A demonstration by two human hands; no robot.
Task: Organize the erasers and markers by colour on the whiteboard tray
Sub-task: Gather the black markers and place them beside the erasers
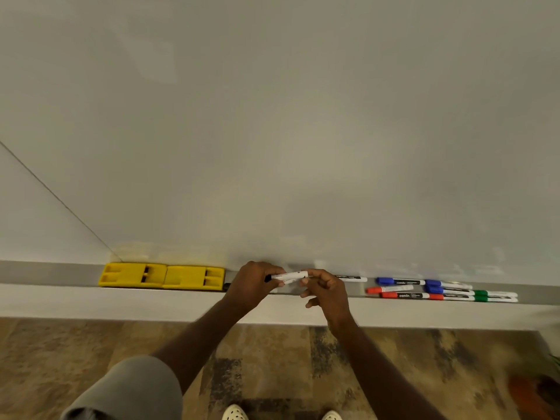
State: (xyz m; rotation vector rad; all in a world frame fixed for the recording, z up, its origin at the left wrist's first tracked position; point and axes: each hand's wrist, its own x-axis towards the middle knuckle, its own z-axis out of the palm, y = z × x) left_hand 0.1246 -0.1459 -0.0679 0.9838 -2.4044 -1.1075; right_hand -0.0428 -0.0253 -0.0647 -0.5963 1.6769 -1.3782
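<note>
Patterned carpet (394, 374) underfoot, left hand (251, 283) and right hand (325, 291) gripping one marker (289, 275), grey tray (51, 272).

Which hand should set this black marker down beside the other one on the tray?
Right hand: it already pinches the held marker, and the other black marker lies just to its right.

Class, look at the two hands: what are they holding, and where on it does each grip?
A black-capped marker: left hand at the cap end, right hand at the other.
</note>
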